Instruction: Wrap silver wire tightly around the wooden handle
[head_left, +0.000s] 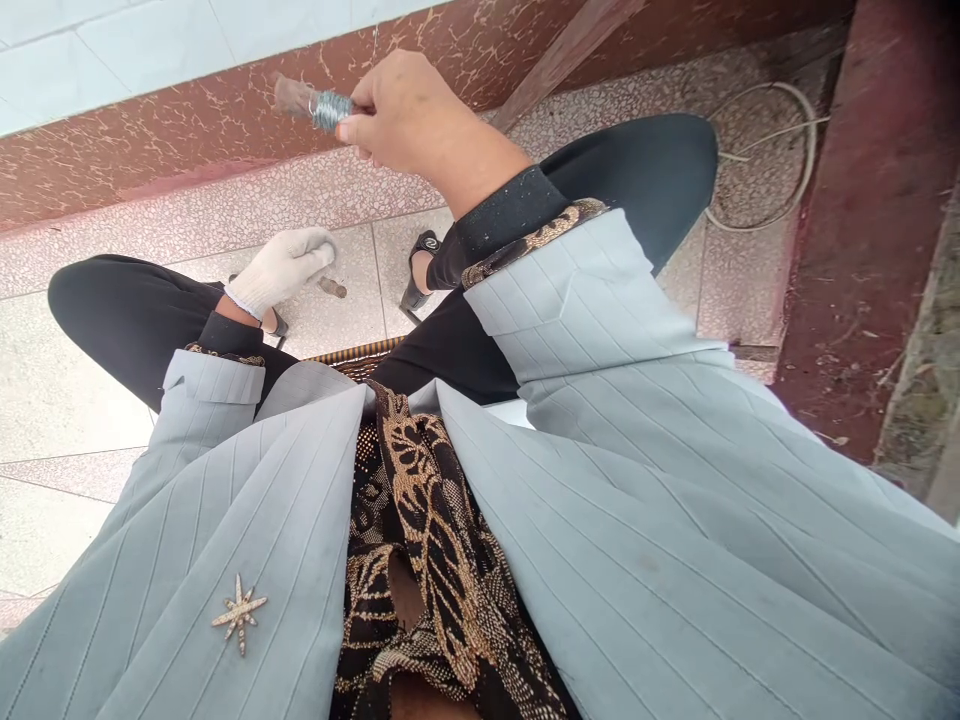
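Note:
My right hand (412,115), bare, is closed round a short wooden stick (292,97) wound with silvery wire (330,110). The stick's rough brown end points left, towards the wall. Lower and to the left, my left hand (281,270) wears a white knitted glove and has its fingers curled closed over my left knee side. Beside those gloved fingers a small brown stick-like piece (331,288) shows. Whether the left hand grips it or it lies on the floor beyond, I cannot tell.
A tiled wall with a red-brown marbled base (187,130) runs across the front. A slanting wooden post (562,60) leans there. On the right, a pale coiled cable (810,150) lies beside a dark red beam (855,230). Black shoes (416,280) stand on the tiled floor.

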